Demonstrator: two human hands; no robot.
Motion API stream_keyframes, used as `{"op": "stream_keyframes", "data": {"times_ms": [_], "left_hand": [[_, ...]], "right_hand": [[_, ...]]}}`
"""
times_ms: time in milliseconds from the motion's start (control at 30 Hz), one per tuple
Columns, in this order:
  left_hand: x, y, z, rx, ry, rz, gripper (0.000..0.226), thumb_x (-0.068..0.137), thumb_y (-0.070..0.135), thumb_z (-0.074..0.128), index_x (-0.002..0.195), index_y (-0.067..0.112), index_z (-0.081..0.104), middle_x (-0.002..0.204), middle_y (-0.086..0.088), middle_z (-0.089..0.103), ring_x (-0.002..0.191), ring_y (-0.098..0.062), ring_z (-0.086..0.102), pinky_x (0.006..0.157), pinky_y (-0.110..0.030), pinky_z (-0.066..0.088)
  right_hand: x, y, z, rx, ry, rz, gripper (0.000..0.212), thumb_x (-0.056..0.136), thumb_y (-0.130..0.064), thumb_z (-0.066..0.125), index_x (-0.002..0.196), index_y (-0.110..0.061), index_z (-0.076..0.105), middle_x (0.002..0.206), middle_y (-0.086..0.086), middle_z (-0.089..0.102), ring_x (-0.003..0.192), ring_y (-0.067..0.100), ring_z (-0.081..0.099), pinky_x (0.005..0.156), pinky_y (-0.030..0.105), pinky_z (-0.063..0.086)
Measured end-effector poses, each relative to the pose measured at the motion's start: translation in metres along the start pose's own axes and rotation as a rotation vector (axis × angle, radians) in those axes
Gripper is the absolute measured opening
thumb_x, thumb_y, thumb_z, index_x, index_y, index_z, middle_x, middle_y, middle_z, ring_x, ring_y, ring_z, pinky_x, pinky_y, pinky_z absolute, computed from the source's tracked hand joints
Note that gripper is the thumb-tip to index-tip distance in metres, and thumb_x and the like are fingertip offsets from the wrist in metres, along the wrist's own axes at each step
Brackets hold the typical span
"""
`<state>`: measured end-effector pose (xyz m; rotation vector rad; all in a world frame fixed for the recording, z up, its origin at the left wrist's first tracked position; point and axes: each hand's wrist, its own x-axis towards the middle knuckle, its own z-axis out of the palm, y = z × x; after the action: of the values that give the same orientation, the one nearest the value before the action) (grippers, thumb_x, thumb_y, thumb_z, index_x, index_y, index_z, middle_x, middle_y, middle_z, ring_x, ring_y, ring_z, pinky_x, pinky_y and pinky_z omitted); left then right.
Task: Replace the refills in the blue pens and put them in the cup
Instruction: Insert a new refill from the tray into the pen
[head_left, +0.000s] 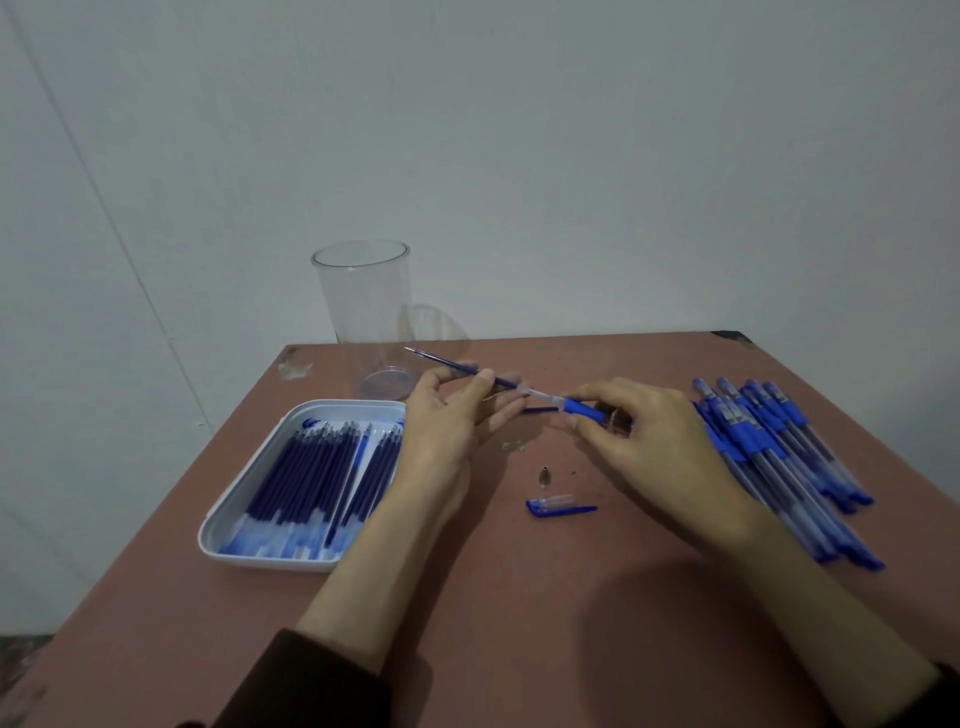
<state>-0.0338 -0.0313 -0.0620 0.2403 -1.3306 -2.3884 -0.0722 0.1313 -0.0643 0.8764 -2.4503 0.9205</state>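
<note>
Centre of frame: the left hand (452, 421) pinches a refill (434, 358) between thumb and fingertips, its point aimed at the upper left; the right hand (644, 436) is curled round the blue-gripped pen barrel (584, 409), into whose open end the refill's other end runs; whether the refill is going in or coming out cannot be told. Below the hands, on the tabletop (519, 597), lie a blue cap (558, 506) and a small metal tip (544, 475), both apart from the barrel; this pen is thus judged to be dismantled and mid-exchange. Upper left: the clear cup (358, 296) stands with no pen in it, so none has been delivered. Lower left: a white tray (223, 519) holds many spare refills (311, 467). Right edge: a heap of capped blue pens (769, 447) awaits. Judged progress: very early; remaining are reassembly of this pen, its placing in the cup, and the whole heap.
</note>
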Motion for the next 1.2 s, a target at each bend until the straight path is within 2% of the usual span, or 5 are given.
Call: {"op": "stream_keyframes", "data": {"times_ms": [600, 733, 967, 1067, 1200], "left_hand": [[-0.014, 0.004, 0.005, 0.313, -0.232, -0.008, 0.021, 0.086, 0.001, 0.062, 0.107, 0.001, 0.059, 0.092, -0.013, 0.071, 0.079, -0.013, 0.071, 0.064, -0.019, 0.055], [-0.017, 0.006, 0.001, 0.535, -0.316, -0.023, 0.014, 0.084, -0.01, 0.06, 0.096, -0.005, 0.065, 0.062, -0.001, 0.067, 0.051, 0.0, 0.062, 0.05, -0.009, 0.046], [-0.004, 0.001, -0.018, 1.272, -0.502, 0.087, 0.014, 0.079, 0.025, 0.075, 0.093, 0.027, 0.076, 0.074, 0.01, 0.07, 0.068, 0.004, 0.059, 0.068, -0.007, 0.044], [-0.003, -0.004, -0.016, 1.186, -0.408, 0.158, 0.007, 0.08, 0.022, 0.074, 0.085, 0.025, 0.077, 0.077, 0.009, 0.073, 0.071, 0.001, 0.063, 0.07, -0.012, 0.048], [-0.005, -0.002, -0.008, 0.484, -0.143, 0.011, 0.007, 0.082, 0.01, 0.07, 0.084, 0.015, 0.075, 0.073, -0.001, 0.071, 0.067, -0.011, 0.061, 0.065, -0.016, 0.051]], "right_hand": [[0.003, -0.003, 0.001, 0.352, 0.066, 0.121, 0.012, 0.084, -0.021, 0.067, 0.089, -0.032, 0.07, 0.066, -0.017, 0.065, 0.062, 0.001, 0.057, 0.059, 0.013, 0.044], [0.007, -0.005, -0.011, 0.789, 0.088, 0.312, 0.012, 0.09, -0.018, 0.059, 0.095, -0.02, 0.07, 0.067, 0.006, 0.064, 0.058, 0.015, 0.054, 0.057, 0.031, 0.046], [0.008, -0.006, -0.02, 1.064, 0.101, 0.417, 0.02, 0.093, -0.015, 0.052, 0.102, -0.006, 0.068, 0.07, 0.011, 0.063, 0.059, 0.018, 0.052, 0.054, 0.027, 0.045], [0.008, -0.005, -0.019, 1.019, 0.094, 0.396, 0.017, 0.092, -0.014, 0.054, 0.099, -0.008, 0.069, 0.069, 0.01, 0.061, 0.057, 0.016, 0.05, 0.053, 0.026, 0.043], [0.007, -0.002, -0.01, 0.62, 0.131, 0.254, 0.014, 0.086, -0.014, 0.064, 0.083, -0.026, 0.069, 0.063, 0.001, 0.063, 0.054, 0.01, 0.051, 0.054, 0.022, 0.043]]}}
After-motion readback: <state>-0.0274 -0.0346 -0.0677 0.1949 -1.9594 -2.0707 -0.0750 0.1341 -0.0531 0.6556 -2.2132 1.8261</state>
